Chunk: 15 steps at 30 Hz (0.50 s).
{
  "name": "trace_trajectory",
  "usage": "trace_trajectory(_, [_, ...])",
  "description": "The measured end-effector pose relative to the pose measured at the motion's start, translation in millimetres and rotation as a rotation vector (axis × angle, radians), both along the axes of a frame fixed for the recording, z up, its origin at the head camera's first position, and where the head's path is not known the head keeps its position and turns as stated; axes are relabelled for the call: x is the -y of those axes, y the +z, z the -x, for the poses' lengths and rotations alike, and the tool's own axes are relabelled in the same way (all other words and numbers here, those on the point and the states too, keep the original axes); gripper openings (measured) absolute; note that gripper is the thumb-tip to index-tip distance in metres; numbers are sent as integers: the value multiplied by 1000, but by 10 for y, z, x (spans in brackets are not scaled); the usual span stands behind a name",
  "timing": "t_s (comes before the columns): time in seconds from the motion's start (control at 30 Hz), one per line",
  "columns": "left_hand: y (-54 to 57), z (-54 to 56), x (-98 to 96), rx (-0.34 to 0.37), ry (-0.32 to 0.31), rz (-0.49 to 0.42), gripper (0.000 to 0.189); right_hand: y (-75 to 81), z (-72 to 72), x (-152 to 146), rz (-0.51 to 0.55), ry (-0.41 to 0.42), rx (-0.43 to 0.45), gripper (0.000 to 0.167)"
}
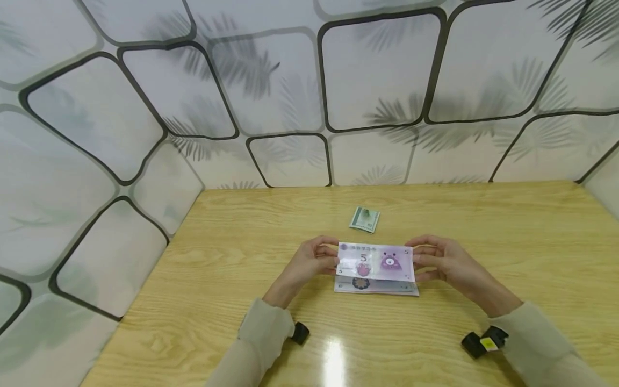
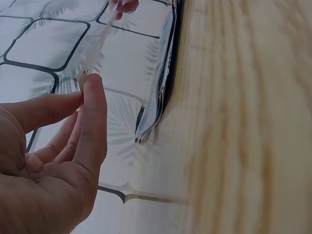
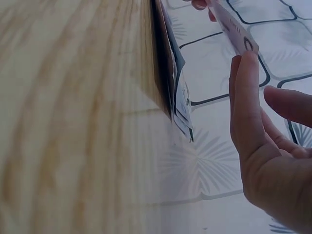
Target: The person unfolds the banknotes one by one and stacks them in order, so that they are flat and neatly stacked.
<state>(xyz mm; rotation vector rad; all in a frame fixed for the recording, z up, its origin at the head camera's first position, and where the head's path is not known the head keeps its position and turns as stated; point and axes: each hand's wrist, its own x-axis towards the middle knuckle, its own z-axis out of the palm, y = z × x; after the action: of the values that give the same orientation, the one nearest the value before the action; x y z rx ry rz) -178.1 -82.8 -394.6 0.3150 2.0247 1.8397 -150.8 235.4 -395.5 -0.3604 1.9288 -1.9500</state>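
Observation:
A purple play banknote marked 5 (image 1: pixel 374 262) is held up level between both hands. My left hand (image 1: pixel 314 258) pinches its left end between thumb and fingertip, and the left wrist view shows that pinch edge-on. At the other end, my right hand (image 1: pixel 442 263) touches the note with its fingertips. In the right wrist view the right thumb (image 3: pixel 290 103) stands apart from the note, the fingers fairly straight. Below the raised note lies a small stack of banknotes (image 1: pixel 377 286), its top one marked 10 and partly covered from above.
Behind the hands, a green folded banknote (image 1: pixel 365 220) lies on the wooden table (image 1: pixel 232 236). Patterned wall covering (image 1: pixel 377 70) rises at the table's back edge. Black wrist devices (image 1: pixel 301 333) sit by both sleeves.

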Motion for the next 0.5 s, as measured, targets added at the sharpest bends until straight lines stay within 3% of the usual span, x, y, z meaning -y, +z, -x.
trace_trajectory(0.5, [-47,4,-6,43,-56,59,45,-10,10,3,-46,59,95,57])
